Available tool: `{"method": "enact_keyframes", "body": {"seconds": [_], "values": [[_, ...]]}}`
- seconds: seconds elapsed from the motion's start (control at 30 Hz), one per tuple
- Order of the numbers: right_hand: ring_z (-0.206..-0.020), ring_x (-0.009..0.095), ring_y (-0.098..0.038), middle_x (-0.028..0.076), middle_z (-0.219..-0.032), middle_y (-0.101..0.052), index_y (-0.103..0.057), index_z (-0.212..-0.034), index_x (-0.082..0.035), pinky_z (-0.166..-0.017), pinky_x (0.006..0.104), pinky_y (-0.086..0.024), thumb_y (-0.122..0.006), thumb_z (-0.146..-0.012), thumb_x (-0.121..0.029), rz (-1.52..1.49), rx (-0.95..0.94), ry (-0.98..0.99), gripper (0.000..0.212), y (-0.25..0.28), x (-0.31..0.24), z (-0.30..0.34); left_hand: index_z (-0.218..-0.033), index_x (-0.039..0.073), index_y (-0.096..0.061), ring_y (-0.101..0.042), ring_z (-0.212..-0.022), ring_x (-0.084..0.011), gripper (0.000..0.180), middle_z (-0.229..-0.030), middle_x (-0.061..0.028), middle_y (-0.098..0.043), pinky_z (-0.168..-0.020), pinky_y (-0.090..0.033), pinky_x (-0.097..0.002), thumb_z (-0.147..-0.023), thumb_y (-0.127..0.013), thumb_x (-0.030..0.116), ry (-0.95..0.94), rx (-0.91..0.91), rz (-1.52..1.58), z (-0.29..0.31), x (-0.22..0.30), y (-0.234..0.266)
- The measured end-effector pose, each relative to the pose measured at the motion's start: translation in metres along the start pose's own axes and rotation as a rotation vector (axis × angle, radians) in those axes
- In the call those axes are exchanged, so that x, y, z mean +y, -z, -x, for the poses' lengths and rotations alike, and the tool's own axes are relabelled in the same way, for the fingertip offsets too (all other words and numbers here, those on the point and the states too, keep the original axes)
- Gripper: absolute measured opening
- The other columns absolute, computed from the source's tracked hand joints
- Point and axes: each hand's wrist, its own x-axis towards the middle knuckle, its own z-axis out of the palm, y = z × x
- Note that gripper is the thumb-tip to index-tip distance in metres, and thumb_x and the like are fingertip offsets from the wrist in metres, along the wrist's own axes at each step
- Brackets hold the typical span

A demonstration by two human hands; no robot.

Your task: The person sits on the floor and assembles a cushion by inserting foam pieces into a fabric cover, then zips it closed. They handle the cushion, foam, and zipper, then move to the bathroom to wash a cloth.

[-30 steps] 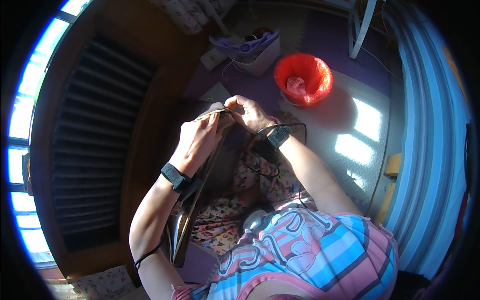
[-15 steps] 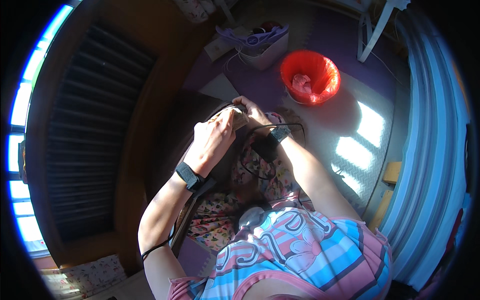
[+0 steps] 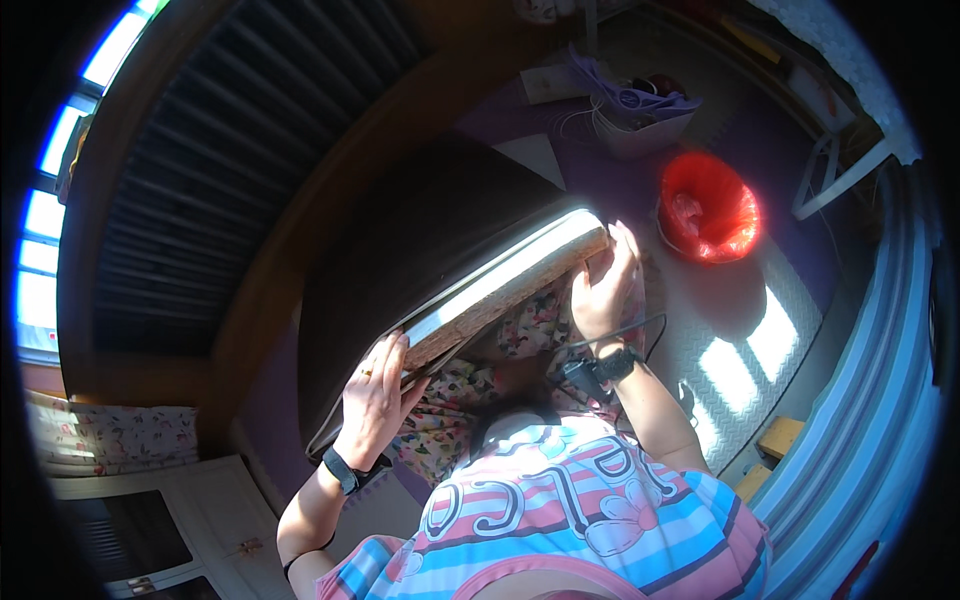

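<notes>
A long block (image 3: 505,290) lies at a slant across my lap, with a pale, sunlit top face and a rough, speckled brown side. I cannot tell what it is made of. My left hand (image 3: 372,395) grips its near left end, fingers on top and thumb below. At the far right end, my right hand (image 3: 605,285) holds the corner. Along the block's far side runs the thin edge of a large dark brown piece (image 3: 420,230), which looks like a cover. Each wrist wears a dark band, and a black cable loops by the right one.
A red-lined bin (image 3: 710,210) stands on the floor at the right. Behind it is a pale tub (image 3: 650,130) with purple things in it. A dark slatted wooden panel (image 3: 240,190) rises at the left, a white cabinet (image 3: 170,520) lower left. Blue striped cloth (image 3: 880,380) hangs right.
My hands were close together at one end of the block; now they are far apart, one at each end. The block's long side has come into view. The whole view has swung round.
</notes>
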Motion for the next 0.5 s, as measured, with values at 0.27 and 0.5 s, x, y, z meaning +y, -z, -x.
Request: {"method": "enact_keyframes", "body": {"seconds": [0.27,0.5], "values": [[-0.11,0.026,-0.051,0.009,-0.114,-0.056,-0.059,-0.114,-0.006,-0.098,0.0421,-0.04,-0.069,-0.069,-0.012,0.17,-0.579,1.007,0.046,-0.01,-0.049,0.001,-0.119,-0.001,-0.051,-0.061,-0.1,-0.0334,0.056,-0.113,-0.0175,-0.06,-0.084,-0.052,-0.0375,-0.073,-0.078,0.018,0.11,0.11,0.104,0.003,-0.008,-0.022],[-0.098,0.026,-0.058,0.012,-0.108,-0.059,-0.057,-0.114,-0.001,-0.087,0.0379,-0.047,-0.065,-0.073,-0.013,0.187,-0.723,1.106,0.044,-0.029,-0.072,0.004,-0.12,-0.003,-0.051,-0.064,-0.093,-0.032,0.059,-0.106,-0.0183,-0.063,-0.077,-0.054,-0.035,-0.075,-0.077,0.025,0.188,0.147,0.235,-0.003,-0.012,-0.025]]}}
